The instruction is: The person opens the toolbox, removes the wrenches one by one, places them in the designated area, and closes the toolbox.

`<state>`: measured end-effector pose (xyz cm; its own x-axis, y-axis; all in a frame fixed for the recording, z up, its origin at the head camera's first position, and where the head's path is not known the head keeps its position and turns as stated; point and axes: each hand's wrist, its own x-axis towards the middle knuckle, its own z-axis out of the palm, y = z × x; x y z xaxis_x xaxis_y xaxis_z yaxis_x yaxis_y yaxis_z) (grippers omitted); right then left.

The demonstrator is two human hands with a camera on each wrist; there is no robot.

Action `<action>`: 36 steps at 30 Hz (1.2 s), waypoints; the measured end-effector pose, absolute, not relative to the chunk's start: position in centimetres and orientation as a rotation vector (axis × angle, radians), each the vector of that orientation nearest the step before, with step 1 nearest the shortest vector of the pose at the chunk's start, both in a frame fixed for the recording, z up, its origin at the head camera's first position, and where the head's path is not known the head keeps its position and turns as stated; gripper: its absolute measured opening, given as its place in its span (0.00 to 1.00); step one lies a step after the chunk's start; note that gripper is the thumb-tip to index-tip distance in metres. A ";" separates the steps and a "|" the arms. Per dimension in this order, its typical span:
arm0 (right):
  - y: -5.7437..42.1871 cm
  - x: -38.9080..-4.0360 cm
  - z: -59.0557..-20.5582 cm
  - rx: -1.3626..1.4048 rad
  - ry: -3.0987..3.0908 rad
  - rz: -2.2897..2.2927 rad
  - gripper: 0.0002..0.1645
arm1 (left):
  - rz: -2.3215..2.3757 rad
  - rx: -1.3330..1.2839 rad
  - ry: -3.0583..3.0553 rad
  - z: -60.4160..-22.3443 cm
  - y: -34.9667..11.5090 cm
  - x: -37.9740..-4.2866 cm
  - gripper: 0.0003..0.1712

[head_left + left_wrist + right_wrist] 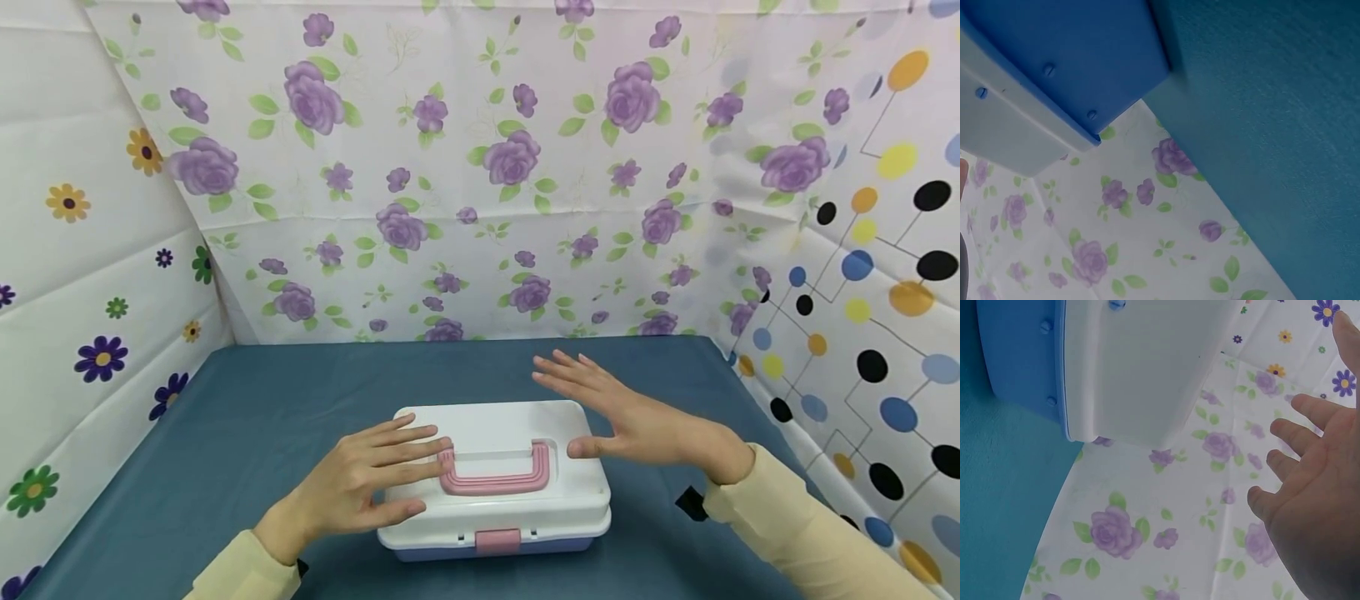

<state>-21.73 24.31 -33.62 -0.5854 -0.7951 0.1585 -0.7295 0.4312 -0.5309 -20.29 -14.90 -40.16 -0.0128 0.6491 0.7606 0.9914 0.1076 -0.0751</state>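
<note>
A closed storage box point(495, 417) with a white lid, blue base, pink carry handle point(495, 483) and pink front latch point(498, 542) sits on the table in the head view. My left hand point(375, 467) is over the lid's left side, fingers straight, their tips overlapping the handle's left end. On the other side, my right hand point(622, 417) hovers by the lid's right edge with fingers spread and thumb apart. Neither hand grips anything. The right wrist view has the right hand point(1316, 462) beside the box's white lid point(1141, 362); the left wrist view shows the blue base point(1085, 50).
Dark blue-green cloth point(225, 450) covers the table. A curtain with purple roses point(465, 167) hangs behind it. Flower-printed cloth point(90, 275) stands at the left, dotted cloth point(862, 333) at the right. Small black pieces show near both sleeves point(795, 517).
</note>
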 end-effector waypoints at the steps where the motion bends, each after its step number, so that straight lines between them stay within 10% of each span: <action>1: 24.3 -21.6 -33.6 -1.373 2.556 -0.856 0.53 | -0.668 -1.612 -1.733 -40.2 -14.9 -20.3 0.26; 36: 23.3 -19.0 -33.9 -1.509 2.521 -0.751 0.54 | -0.710 -1.644 -1.620 -42.1 -15.5 -19.5 0.24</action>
<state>-19.05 23.33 -33.86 -0.5004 -0.8518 0.1552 -0.7979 0.3841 -0.4646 -19.51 -15.49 -42.13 0.0623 0.6024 0.7957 0.9934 0.0394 -0.1076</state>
